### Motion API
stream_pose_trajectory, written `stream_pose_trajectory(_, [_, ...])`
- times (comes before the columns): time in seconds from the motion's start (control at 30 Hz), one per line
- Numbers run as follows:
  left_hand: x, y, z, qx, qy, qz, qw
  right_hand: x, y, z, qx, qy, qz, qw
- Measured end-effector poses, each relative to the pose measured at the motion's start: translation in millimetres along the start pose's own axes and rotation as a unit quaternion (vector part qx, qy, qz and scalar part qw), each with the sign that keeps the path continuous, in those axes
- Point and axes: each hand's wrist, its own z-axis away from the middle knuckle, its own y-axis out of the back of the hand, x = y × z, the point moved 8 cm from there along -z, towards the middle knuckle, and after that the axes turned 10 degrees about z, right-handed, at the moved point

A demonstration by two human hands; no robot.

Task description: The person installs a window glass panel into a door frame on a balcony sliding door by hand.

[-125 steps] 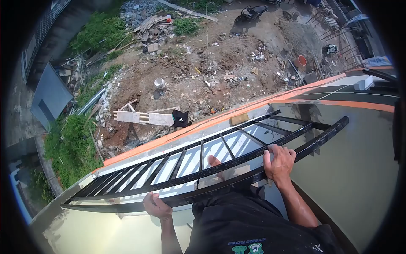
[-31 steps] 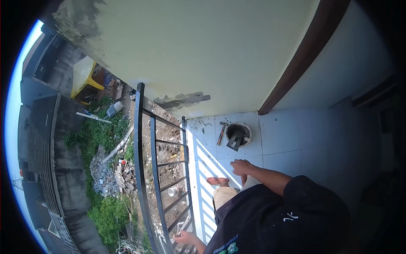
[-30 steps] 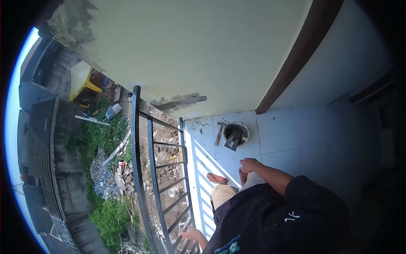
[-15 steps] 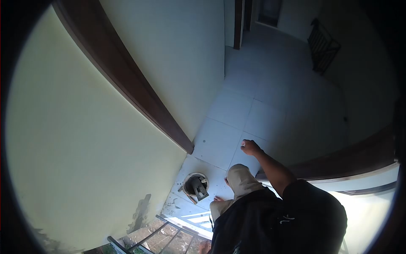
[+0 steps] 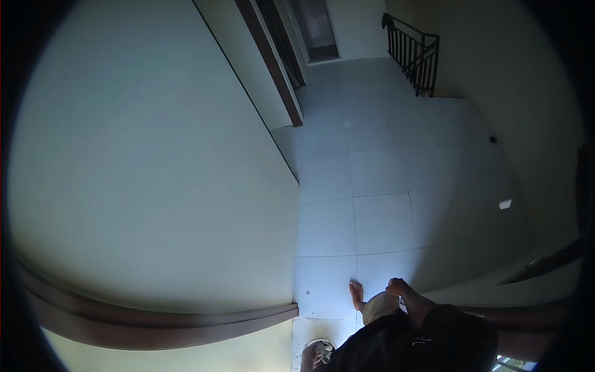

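My right hand is in front of my body, just above my trouser knee, its fingers curled closed with nothing visible in them. Low at the bottom edge, my left hand overlaps the near-left side of a round bucket. Its fingers are mostly cut off or dark. Grey tool parts show inside the bucket, partly covered by my dark sleeve and shirt. One bare foot is on the tiled floor ahead of me.
Pale floor tiles run ahead past a brown door frame at the left. A plain wall fills the left side. Farther off are a dark metal railing and a doorway. A small white patch shows at the right.
The view has swung up and forward into the room. A bare foot now stands past the threshold. My right hand has come back nearer my knee, and my left hand now overlaps the bucket.
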Motion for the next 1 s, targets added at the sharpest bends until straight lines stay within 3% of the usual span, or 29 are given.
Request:
stream_pose_trajectory(0.07, [68.3, -63.2, -40.8, -0.088, -0.177, -0.201, 0.960, -3.2, 17.4, -22.7, 0.014, 0.025, 0.015, 0.999])
stream_pose_trajectory(0.13, [153.0, -121.0, -27.2, -0.106, -0.436, -0.391, 0.804, -13.7, 42.1, -39.4, 0.024, 0.063, 0.010, 0.998])
stream_pose_trajectory(0.2, [217.6, -145.8, -10.5, -0.121, -0.482, -0.309, 0.811, -21.7, 87.1, -47.9, 0.055, 0.048, -0.049, 0.996])
stream_pose_trajectory(0.27, [276.1, -168.4, 30.4, -0.137, -0.458, -0.263, 0.838, -25.9, 128.9, -61.6, 0.095, 0.032, -0.092, 0.991])
stream_pose_trajectory(0.37, [328.9, -171.6, -8.4, -0.118, -0.424, -0.300, 0.846, -24.9, 172.9, -68.8, 0.151, 0.020, -0.174, 0.973])
stream_pose_trajectory(0.4, [336.6, -166.8, -19.7, -0.090, -0.345, -0.297, 0.886, -20.4, 182.3, -66.9, 0.157, 0.003, -0.186, 0.970])
stream_pose_trajectory(0.47, [341.9, -158.5, -55.0, -0.092, -0.276, -0.281, 0.914, -5.7, 189.1, -71.0, 0.160, -0.024, -0.198, 0.967])
stream_pose_trajectory(0.6, [337.6, -166.5, -82.6, -0.045, -0.131, -0.364, 0.921, 39.0, 168.0, -70.6, 0.187, -0.070, -0.209, 0.957])
stream_pose_trajectory(0.8, [390.1, -284.3, -78.6, -0.169, -0.173, -0.442, 0.864, 107.1, 121.5, -68.2, 0.090, -0.221, -0.209, 0.948])
stream_pose_trajectory(0.87, [402.8, -313.6, -88.6, -0.261, -0.169, -0.453, 0.835, 123.6, 104.0, -77.1, -0.011, -0.256, -0.212, 0.943])
stream_pose_trajectory(0.93, [452.2, -348.4, -79.8, -0.230, -0.246, -0.448, 0.828, 143.2, 94.3, -76.3, 0.072, -0.343, -0.372, 0.859])
stream_pose_trajectory(0.97, [468.2, -370.9, -121.4, -0.252, -0.107, -0.419, 0.866, 166.5, 66.3, -101.6, 0.075, -0.333, -0.369, 0.864])
stream_pose_trajectory(1.0, [470.6, -380.3, -163.7, -0.265, 0.041, -0.382, 0.884, 161.9, 93.5, -100.0, 0.071, -0.339, -0.366, 0.864])
